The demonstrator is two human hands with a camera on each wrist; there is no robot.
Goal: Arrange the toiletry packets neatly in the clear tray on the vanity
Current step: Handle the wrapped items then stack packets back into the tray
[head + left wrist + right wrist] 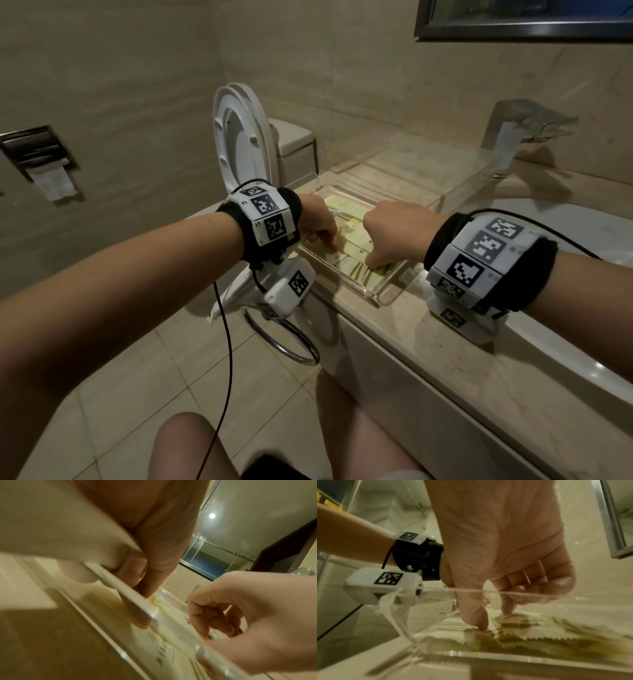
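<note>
Toiletry packets (346, 260), pale yellow with zigzag edges and dark print, lie flat in the clear tray (390, 297); left hand (317, 219) and right hand (394, 233), fingers curled, each press 1 fingertip onto them.

Small dark print on the pale yellow toiletry packets (346, 255) lying in the clear acrylic tray (388, 297): too small to read in head view, motion-blurred in left wrist view. Left hand (317, 219) and right hand (394, 233) cover the packets' middles inside the tray. Chrome faucet (524, 123) behind the tray: blurred. Dark-framed mirror (524, 20) above the tray: cut by top edge.
</note>
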